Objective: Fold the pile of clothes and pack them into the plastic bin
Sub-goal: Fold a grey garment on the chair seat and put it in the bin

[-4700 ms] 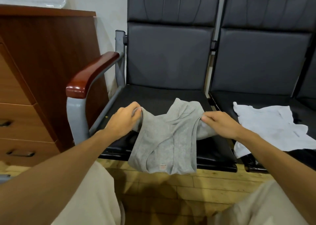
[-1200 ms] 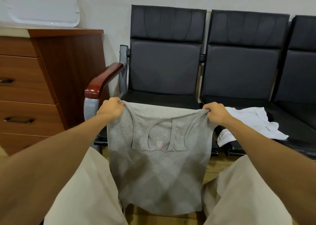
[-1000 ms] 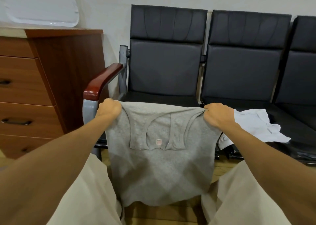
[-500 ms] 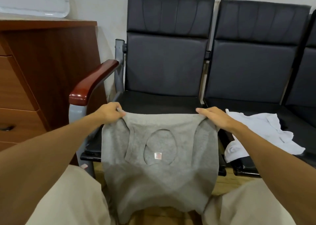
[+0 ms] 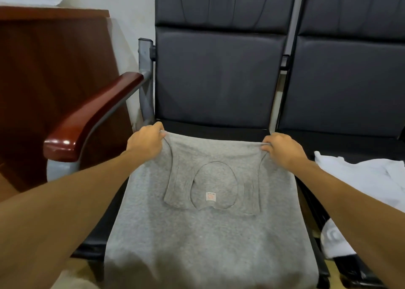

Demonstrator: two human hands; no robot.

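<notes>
The left hand has its fingers curled and pinches the far left corner of a light grey knit sleeveless top. The right hand does the same at the far right corner, where the cloth bunches in small creases under the fingertips. Between the two hands the far edge of the top runs nearly straight across. The garment lies spread on the black padded seat of a leather-look chair, with its near part reaching over the front edge of the seat toward the person. The strap section lies flat on top of the body of the garment, strap ends pointing toward the person. The oval neck opening sits in the middle and frames a small white sewn-in label with reddish print. Both bare forearms reach in from the lower corners of the view. Behind the hands stands the chair's dark padded backrest. On its left side a glossy reddish-brown wooden armrest sits on a grey metal frame. Left of the armrest is a tall dark brown wooden cabinet against a pale wall. To the right, joined in the same row, is a second black padded chair. On its seat lies a crumpled white cloth garment, just beside the right forearm and apart from the grey top.
</notes>
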